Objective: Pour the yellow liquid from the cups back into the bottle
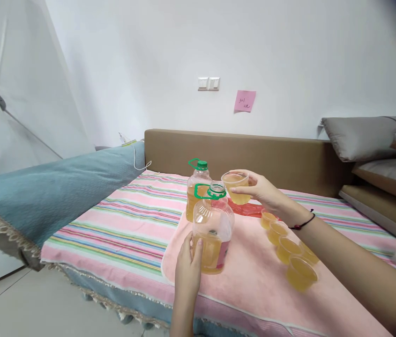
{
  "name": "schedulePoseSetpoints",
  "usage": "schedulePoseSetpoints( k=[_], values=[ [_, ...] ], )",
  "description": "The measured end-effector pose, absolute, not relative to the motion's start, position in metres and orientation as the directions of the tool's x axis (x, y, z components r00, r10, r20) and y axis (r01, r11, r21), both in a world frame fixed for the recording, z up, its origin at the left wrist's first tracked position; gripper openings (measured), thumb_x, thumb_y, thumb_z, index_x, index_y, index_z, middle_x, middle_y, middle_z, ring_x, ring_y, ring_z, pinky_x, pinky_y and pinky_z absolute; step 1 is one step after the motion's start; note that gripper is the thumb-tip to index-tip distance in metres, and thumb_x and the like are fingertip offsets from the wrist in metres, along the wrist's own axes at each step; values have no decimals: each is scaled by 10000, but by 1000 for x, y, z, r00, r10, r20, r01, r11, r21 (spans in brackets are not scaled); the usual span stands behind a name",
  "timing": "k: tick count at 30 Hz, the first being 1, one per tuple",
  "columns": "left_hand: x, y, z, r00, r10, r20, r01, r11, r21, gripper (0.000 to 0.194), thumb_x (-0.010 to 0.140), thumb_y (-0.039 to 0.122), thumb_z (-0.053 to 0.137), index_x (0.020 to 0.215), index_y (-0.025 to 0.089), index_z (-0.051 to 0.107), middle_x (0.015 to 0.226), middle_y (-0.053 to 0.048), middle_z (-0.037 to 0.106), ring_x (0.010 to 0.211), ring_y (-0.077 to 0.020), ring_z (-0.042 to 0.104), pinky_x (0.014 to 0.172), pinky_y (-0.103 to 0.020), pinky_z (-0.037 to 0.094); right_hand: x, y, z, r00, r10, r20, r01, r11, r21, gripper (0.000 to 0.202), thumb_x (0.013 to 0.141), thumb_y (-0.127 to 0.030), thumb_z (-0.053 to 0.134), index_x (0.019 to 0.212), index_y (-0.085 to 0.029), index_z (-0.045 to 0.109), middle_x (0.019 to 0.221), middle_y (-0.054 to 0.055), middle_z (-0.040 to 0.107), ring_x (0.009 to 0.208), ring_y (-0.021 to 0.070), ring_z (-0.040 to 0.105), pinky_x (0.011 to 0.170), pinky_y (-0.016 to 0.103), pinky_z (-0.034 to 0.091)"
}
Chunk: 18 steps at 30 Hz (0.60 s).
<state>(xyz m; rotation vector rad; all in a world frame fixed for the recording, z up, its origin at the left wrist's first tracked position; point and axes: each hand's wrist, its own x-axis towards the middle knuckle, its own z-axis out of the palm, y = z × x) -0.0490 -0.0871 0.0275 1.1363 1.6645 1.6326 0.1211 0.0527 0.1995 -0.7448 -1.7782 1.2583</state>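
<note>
My left hand [190,262] is wrapped round the lower left side of a clear plastic bottle [212,252], which has no cap, a green handle ring and yellow liquid in its lower part. Raised just right of the bottle's mouth, a clear plastic cup [238,193] of yellow liquid is gripped by my right hand [257,189]. Behind stands a second bottle [192,201] with a green cap, also holding yellow liquid. Several filled cups [301,276] stand in a group on the pink mat [250,267], below my right forearm.
Red plastic wrapping [245,208] lies behind the mat. A striped cloth [113,229] covers the bed, with a brown backrest [254,150] behind, a blue-covered armrest [60,187] at left and grey cushions [362,135] at right.
</note>
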Motion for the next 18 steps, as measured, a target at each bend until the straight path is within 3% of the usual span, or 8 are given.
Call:
schedulePoseSetpoints(
  k=[18],
  values=[
    [-49,-86,24,-496,845,199,212,-104,972,481,940,536,446,1271,218,587,1345,-116,627,1173,-255,621,992,-382,468,123,58,215,-535,780,325,123,452,-884,548,570,-269,874,1092,-269,704,1087,62,751,1072,298,682,921,472,562]
  ],
)
